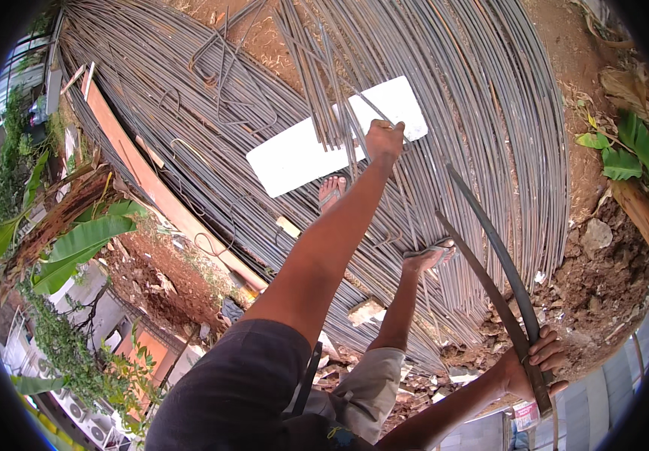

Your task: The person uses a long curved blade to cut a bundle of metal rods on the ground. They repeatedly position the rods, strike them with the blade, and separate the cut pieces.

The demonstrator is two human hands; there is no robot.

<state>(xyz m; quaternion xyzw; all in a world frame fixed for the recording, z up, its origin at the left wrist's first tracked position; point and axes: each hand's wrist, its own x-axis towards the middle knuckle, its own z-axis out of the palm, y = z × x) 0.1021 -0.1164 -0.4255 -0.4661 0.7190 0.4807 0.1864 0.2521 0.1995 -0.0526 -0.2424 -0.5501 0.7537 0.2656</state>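
Observation:
My left hand (pixel 384 140) is closed round a thin steel rebar rod (pixel 372 107) above a long white board (pixel 283 161). More rebar ends (pixel 328 131) lie across that board beside my hand. At the lower right, my right hand (pixel 538 362) grips two long, dark, slightly curved bars (pixel 506 259), which come together at my fingers and spread apart toward the middle. Whether the bars are joined as one tool, I cannot tell. Under both hands spreads a wide layer of long rebar (pixel 482 113).
My sandalled feet (pixel 428 255) stand on the rebar. Bent rebar pieces (pixel 246 98) lie at the upper left, near a long orange-brown plank (pixel 125 154). Broken rubble and soil (pixel 599 259) border the right side. Banana leaves (pixel 88 244) hang at the left.

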